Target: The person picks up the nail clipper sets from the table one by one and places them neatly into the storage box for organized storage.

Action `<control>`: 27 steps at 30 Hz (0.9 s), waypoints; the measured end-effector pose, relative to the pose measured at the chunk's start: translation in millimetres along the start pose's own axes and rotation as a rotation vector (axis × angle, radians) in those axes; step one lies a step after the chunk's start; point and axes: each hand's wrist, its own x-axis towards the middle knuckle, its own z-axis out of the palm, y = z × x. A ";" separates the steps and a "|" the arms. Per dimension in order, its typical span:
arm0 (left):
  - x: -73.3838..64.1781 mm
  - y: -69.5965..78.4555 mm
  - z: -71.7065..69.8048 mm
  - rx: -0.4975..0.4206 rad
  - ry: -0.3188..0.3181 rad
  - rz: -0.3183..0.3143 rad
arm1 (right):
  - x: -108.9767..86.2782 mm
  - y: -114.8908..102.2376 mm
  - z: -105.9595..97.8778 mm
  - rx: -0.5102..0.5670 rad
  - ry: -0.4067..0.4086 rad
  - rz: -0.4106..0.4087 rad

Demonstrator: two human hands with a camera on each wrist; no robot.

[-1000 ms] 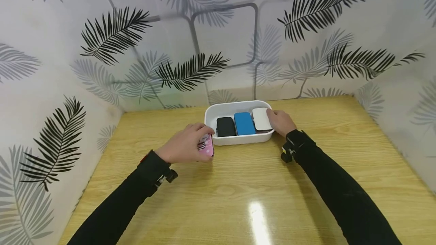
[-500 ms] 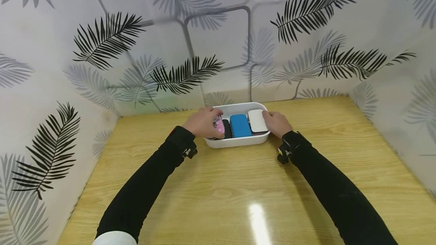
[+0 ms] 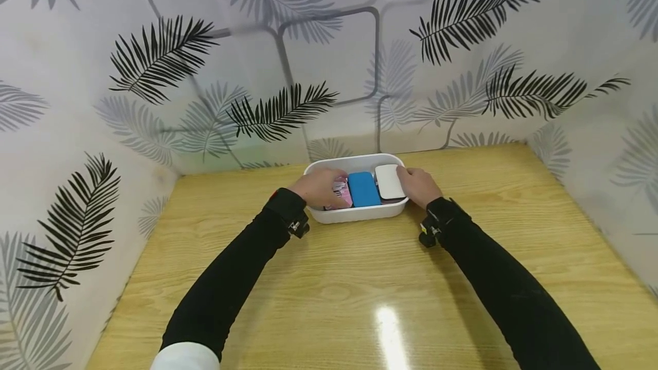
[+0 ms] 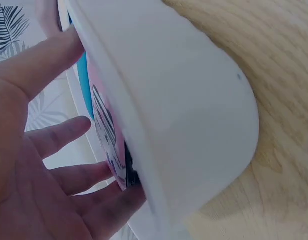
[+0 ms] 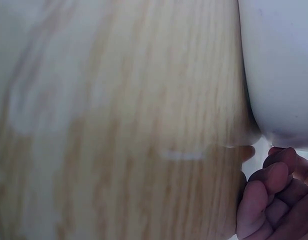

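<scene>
A white oval bin [image 3: 360,216] stands on the wooden table near the back wall. Inside its left end, my left hand [image 3: 321,188] holds a small pink patterned case [image 3: 343,192] with rounded corners. The left wrist view shows the thumb by the bin's rim and fingertips at the edge of the pink case [image 4: 106,130]. To its right lie a blue case [image 3: 364,189] and a white case [image 3: 389,181]. The black case is hidden under the left hand and the pink case. My right hand [image 3: 420,186] grips the bin's right end, fingers curled against it in the right wrist view.
The wooden table [image 3: 329,290] extends in front of the bin and to both sides. A wall with a leaf pattern [image 3: 339,56] rises close behind the bin, and similar side walls flank the table.
The left hand has carried the pink case rightward from outside the bin's front left corner, over the rim and down into the left end. The right hand has stayed at the bin's right end.
</scene>
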 end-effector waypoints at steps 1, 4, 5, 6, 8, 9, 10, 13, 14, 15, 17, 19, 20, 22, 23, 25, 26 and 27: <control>-0.3 0.4 0.4 -0.007 -0.002 0.003 | -0.1 -0.3 0.0 -0.001 0.000 -0.002; -2.2 0.9 2.0 -0.008 -0.002 0.009 | -0.7 -1.3 0.0 -0.007 0.000 -0.001; -3.1 0.9 2.6 -0.010 -0.002 0.011 | -0.7 -1.6 0.0 -0.009 -0.001 -0.002; -4.0 1.0 3.1 -0.010 -0.003 0.013 | -0.6 -1.6 -0.2 -0.014 -0.001 -0.003; -5.7 1.3 4.1 -0.007 -0.008 0.022 | -0.5 -1.4 -0.7 -0.020 -0.002 -0.003; -6.5 1.5 4.4 -0.006 -0.013 0.024 | -0.5 -1.4 -1.0 -0.021 -0.003 -0.003; -7.2 1.6 4.6 -0.007 -0.017 0.026 | -0.5 -1.3 -1.2 -0.021 -0.003 -0.004; -9.5 1.8 5.0 -0.011 -0.027 0.034 | -1.0 -1.1 -1.7 -0.018 0.000 -0.009; -10.1 1.3 5.3 -0.019 -0.026 0.036 | -1.3 -1.1 -1.5 -0.014 0.003 -0.009; -10.8 0.5 5.8 -0.025 -0.023 0.039 | -1.2 -0.9 -1.2 -0.011 0.006 -0.008; -12.3 -2.5 7.8 -0.056 -0.003 0.043 | -1.1 -0.4 0.0 -0.012 0.005 -0.008; -13.2 -7.1 11.1 -0.078 0.054 0.036 | -0.9 -0.1 1.6 -0.007 0.001 0.002; -13.5 -9.7 13.0 -0.077 0.099 0.026 | -1.2 -0.3 2.3 -0.006 -0.002 0.004; -13.4 -15.4 17.0 -0.065 0.211 -0.019 | -1.7 -0.8 3.2 -0.005 -0.005 0.003; -13.1 -18.2 19.1 -0.037 0.266 -0.054 | -2.1 -1.3 3.3 -0.004 -0.003 0.000; -11.9 -23.7 23.2 0.033 0.360 -0.137 | -2.2 -2.1 3.0 0.002 0.007 -0.003; -11.5 -26.0 25.5 0.057 0.391 -0.178 | -2.6 -2.7 2.6 0.002 0.012 -0.008; -10.8 -28.1 28.2 0.079 0.407 -0.216 | -2.5 -2.9 2.1 -0.001 0.015 -0.014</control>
